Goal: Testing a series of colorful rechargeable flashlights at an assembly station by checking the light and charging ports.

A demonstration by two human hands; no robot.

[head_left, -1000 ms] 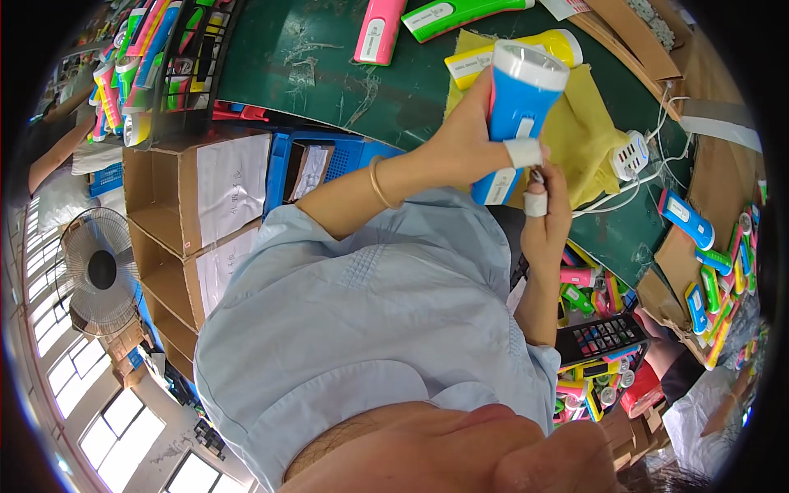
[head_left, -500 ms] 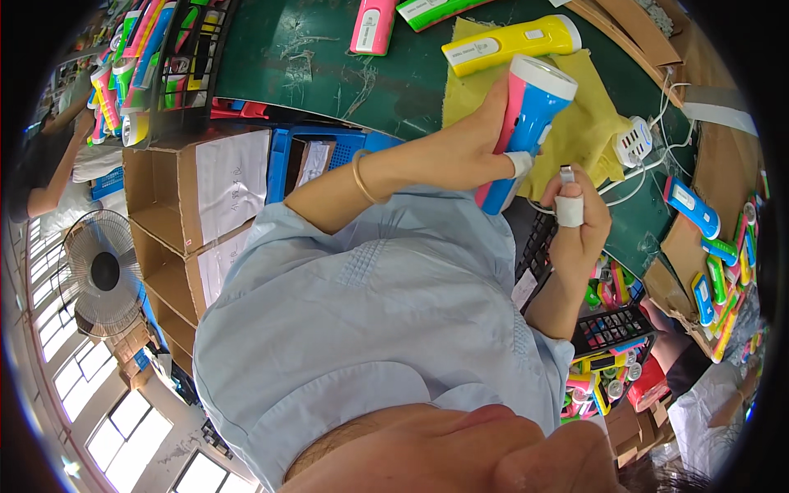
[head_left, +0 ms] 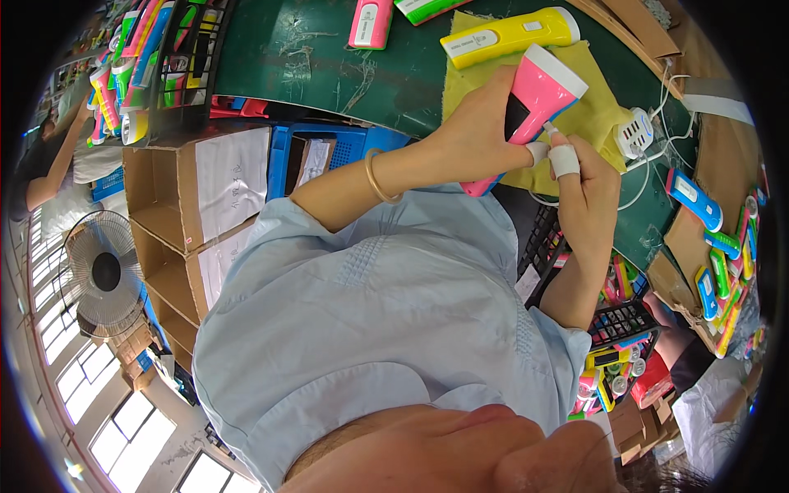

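My left hand (head_left: pixel 477 123) is wrapped round a pink flashlight (head_left: pixel 544 89) with a black strip and a white head rim, tilted with its head up and to the right. White tape covers that thumb. My right hand (head_left: pixel 588 177), one finger also taped, is closed in a pinch at the flashlight's right side. A small pale tip (head_left: pixel 550 127) shows at its fingertips, touching or very near the flashlight; a white cable (head_left: pixel 633 201) loops behind this hand. Beyond lies a yellow flashlight (head_left: pixel 509 39) on a yellow cloth (head_left: pixel 604 99).
A white multi-port charger (head_left: pixel 634 133) stands right of the cloth on the green table (head_left: pixel 345 78). Pink (head_left: pixel 370 25) and green flashlights lie at the far edge. Crates of flashlights (head_left: pixel 608 378) stand at right and far left. Cardboard shelves (head_left: pixel 164 193) and a fan (head_left: pixel 105 271) are left.
My left hand has turned the flashlight so its pink side shows instead of the blue. My right hand has moved up to the flashlight's side, bringing the small tip against or close to it.
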